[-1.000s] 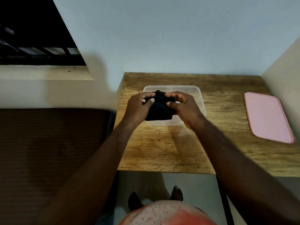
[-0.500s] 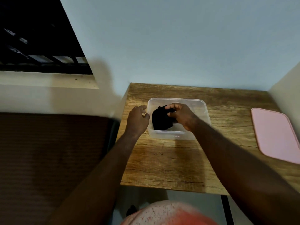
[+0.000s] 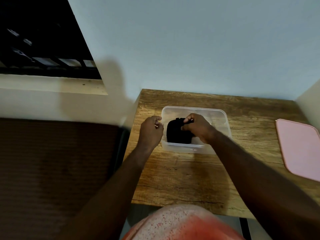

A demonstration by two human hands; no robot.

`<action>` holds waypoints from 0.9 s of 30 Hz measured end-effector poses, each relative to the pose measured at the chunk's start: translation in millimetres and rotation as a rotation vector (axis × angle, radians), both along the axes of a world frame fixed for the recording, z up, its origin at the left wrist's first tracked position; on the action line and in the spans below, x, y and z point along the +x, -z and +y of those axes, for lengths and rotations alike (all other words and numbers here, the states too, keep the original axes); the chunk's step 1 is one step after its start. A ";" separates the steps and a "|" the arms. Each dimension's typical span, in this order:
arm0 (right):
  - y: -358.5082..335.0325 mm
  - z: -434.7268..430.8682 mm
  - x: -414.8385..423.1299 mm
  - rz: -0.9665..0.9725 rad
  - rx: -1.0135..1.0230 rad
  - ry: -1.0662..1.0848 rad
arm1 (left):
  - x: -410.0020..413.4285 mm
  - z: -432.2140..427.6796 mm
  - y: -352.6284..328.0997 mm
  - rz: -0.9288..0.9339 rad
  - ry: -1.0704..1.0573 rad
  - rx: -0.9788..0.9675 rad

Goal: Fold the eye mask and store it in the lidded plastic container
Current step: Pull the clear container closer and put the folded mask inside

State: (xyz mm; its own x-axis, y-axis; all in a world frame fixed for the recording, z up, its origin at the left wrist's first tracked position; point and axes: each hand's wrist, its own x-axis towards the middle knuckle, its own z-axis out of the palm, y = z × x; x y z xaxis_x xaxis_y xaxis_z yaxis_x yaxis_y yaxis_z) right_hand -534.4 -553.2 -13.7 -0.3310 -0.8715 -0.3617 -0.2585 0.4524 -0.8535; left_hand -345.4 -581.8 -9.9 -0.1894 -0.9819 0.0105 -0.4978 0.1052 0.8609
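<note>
A wooden tabletop (image 3: 181, 179) is seen from above, filling the lower centre and right of the frame. Just above the frame's centre sits a clear plastic container (image 3: 223, 118), open, with no lid on it. A folded black eye mask (image 3: 174, 134) is now down inside the container, in its left half; a second ago it was held above the rim between both hands. The right hand (image 3: 197, 128) is still closed on the mask's top edge, pinching it with fingertips. The left hand (image 3: 150, 130) has been taken off the mask and rests loosely curled and empty just outside the container's left wall, seemingly touching it. A pink lid (image 3: 299, 148) lies well apart at the right edge of the frame. The folding is judged done and the mask nearly stored; releasing it and fitting the lid appear to remain.
</note>
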 end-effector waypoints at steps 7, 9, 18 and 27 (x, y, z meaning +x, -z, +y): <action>-7.4 -12.1 6.9 -0.262 -0.105 -0.034 | -3.0 -1.5 0.5 0.009 0.018 -0.009; 0.3 -15.1 3.6 0.079 0.013 -0.116 | -3.8 -1.6 0.9 0.003 0.017 -0.022; 11.6 -8.4 3.3 0.346 0.067 -0.269 | -3.7 -0.1 0.3 0.006 0.009 -0.031; 6.9 -4.3 14.7 1.021 -0.001 -0.443 | -4.9 1.1 1.7 -0.009 0.008 -0.053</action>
